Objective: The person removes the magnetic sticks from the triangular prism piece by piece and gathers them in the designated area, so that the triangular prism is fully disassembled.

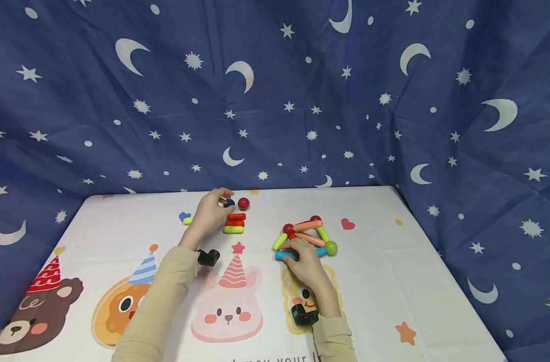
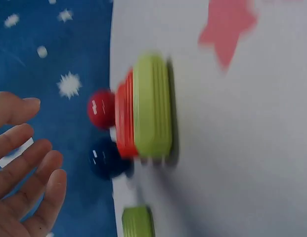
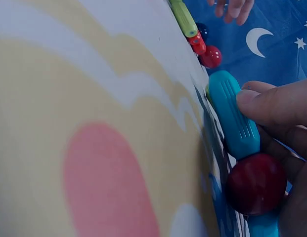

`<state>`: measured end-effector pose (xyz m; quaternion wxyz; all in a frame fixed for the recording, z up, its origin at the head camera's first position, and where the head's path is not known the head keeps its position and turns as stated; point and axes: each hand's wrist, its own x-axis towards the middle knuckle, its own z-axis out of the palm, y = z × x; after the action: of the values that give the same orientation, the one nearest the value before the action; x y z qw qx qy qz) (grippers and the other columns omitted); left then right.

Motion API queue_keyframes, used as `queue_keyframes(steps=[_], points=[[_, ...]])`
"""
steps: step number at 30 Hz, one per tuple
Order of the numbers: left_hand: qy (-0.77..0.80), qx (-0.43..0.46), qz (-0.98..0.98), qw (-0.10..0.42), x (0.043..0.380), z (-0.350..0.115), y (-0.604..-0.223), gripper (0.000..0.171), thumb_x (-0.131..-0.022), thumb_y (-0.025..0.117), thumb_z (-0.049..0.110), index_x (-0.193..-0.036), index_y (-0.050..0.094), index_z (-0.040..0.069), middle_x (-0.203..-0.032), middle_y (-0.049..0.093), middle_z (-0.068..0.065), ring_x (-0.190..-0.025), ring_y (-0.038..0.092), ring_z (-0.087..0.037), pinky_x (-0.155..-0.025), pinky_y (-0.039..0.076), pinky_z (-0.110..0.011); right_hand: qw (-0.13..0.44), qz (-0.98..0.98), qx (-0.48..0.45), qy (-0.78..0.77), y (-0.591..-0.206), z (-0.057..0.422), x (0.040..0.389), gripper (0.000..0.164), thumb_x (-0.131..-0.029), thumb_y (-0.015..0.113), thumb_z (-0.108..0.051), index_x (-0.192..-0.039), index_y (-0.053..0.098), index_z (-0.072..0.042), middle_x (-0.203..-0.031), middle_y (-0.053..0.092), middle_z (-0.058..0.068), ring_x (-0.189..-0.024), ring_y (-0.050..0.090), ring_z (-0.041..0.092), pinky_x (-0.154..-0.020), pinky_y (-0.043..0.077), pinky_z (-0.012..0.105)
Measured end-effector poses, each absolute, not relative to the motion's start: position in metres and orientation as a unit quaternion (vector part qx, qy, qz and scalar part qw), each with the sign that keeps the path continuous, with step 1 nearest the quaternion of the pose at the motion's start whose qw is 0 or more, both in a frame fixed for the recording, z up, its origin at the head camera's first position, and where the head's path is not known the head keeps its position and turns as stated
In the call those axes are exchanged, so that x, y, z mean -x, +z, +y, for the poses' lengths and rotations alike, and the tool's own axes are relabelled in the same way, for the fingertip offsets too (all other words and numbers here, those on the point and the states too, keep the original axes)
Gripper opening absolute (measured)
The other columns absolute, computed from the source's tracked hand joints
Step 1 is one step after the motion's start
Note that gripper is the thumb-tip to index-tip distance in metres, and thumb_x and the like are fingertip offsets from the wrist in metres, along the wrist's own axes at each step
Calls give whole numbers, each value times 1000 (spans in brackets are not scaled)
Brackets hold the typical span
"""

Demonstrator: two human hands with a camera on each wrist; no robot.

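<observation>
My left hand [image 1: 209,210] hovers at the back of the table beside a dark blue ball [image 1: 230,203]. Its fingers [image 2: 25,158] are relaxed, with nothing between them. A red ball [image 1: 244,203] sits close by, near red rods [image 1: 236,216] and a yellow-green rod [image 1: 234,230]. My right hand [image 1: 304,264] pinches a light-blue rod [image 3: 233,114] on the near side of a ball-and-rod frame. A dark red ball [image 3: 257,183] joins that rod to another blue piece. The frame also has orange rods [image 1: 308,225], yellow-green rods [image 1: 323,234] and a green ball [image 1: 331,248].
Another yellow-green rod [image 1: 187,221] lies left of the left hand, partly hidden by it. A white tablecloth [image 1: 383,281] with printed cartoon figures covers the table. Behind the table's back edge hangs a blue curtain [image 1: 275,125] with moons and stars.
</observation>
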<state>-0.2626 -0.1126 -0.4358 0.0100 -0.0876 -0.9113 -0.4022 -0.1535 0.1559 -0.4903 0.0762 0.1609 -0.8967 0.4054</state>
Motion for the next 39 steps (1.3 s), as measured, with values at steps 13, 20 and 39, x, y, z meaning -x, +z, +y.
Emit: queue_keyframes(steps=[13, 20, 39], points=[[-451, 172, -876, -5, 217, -54, -446, 33, -82, 72, 10, -113, 65, 2, -110, 66, -16, -96, 65, -29, -84, 54, -39, 97, -889, -130, 428, -488, 179, 150, 26, -80, 73, 0, -104, 70, -10, -124, 64, 9, -129, 48, 31, -109, 36, 52], [-478, 195, -857, -18, 192, -22, -459, 29, -82, 73, 9, -109, 67, 3, -104, 68, -13, -92, 66, -25, -80, 56, -35, 54, -913, -70, 398, -485, 190, 144, 29, -83, 73, -10, -111, 68, -16, -129, 60, 4, -132, 46, 28, -109, 35, 55], [-302, 260, -917, -3, 166, 14, -479, 23, -81, 74, 15, -103, 69, 12, -102, 69, 0, -92, 57, -15, -84, 50, -31, 63, -935, -76, 341, -488, 195, 139, 39, -76, 80, -15, -113, 66, -15, -123, 64, 6, -123, 52, 28, -108, 36, 54]])
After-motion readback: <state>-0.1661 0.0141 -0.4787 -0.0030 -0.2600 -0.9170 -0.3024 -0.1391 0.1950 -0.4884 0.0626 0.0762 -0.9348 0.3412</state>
